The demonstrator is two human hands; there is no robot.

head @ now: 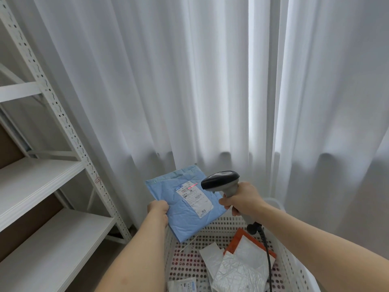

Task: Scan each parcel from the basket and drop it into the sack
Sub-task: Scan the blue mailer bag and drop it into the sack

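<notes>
Our left hand (pixel 158 208) pinches the blue parcel (pixel 185 204) by its edge, above the white basket (pixel 291 256). Our right hand (pixel 242 200) curls tight round the scanner (pixel 221 181), whose red line falls on the label (pixel 194 198). More parcels (pixel 235 268) lie in the basket.

A white metal shelving rack (pixel 63 127) with bare white boards stands left, beside sheer white curtains (pixel 210 81) hanging behind.
</notes>
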